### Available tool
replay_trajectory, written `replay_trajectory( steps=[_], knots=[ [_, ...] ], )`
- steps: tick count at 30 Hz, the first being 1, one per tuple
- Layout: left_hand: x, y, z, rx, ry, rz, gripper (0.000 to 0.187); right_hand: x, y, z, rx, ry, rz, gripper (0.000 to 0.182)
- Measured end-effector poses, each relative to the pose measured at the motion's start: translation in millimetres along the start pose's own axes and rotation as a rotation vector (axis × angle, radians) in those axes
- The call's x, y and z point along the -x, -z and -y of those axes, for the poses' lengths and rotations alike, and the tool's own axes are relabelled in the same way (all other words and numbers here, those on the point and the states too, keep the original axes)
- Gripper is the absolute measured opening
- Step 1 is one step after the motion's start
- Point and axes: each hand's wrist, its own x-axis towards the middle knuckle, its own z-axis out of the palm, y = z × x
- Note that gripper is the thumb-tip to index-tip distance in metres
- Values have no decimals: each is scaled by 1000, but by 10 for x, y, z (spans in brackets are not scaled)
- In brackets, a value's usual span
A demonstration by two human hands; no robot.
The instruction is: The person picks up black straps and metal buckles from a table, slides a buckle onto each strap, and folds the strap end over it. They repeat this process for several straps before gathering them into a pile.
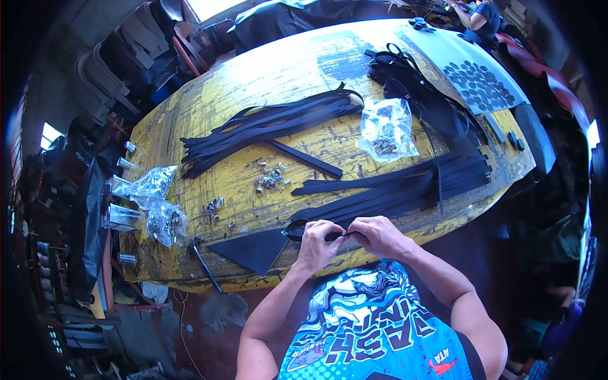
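Note:
At the near edge of the worn yellow table, my left hand (318, 244) is closed on a black strap (294, 233). My right hand (379, 236) pinches the strap's end right beside it, the fingertips of both hands almost touching. Whatever small part lies between the fingertips is too small to make out. Just beyond the hands lies a bundle of black straps (380, 196). A dark triangular sheet (253, 251) rests to the left of my left hand. Small metal pieces (271, 178) are heaped farther in, with another small pile (214, 208) to their left.
A second strap bundle (266, 125) and a clear bag of metal parts (386, 130) lie farther back. More bags (166, 223) and metal tins (121, 216) stand at the left edge. Dark discs (478, 85) cover a sheet at the far right. Another person (484, 22) is beyond it.

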Motion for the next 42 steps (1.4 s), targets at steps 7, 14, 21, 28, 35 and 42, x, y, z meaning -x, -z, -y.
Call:
replay_trajectory(
  steps=[7, 14, 21, 28, 35, 42],
  knots=[
    [-65, -137, -139, 16, 4, -12, 12, 175, 72, -47, 7, -36, -63, 12],
    [-193, -151, -333, 77, 60, 118, 21, 237, 764, -172, -181, -134, 124, 20],
    [-92, -210, -261, 462, 170, 215, 34, 632, 2186, -105, -924, -99, 193, 17],
    [-182, -640, -228, 902, 481, 515, 20, 732, 2662, -81, -1152, 180, -55, 18],
    [-351, -1098, -363, 1166, 353, 318, 28, 520, 2880, 70, -1287, 353, -15, 18],
    [-963, -1577, -844, 530, -12, 137, 78, 334, 2756, -17, -1160, 347, 276, 29]
  ],
)
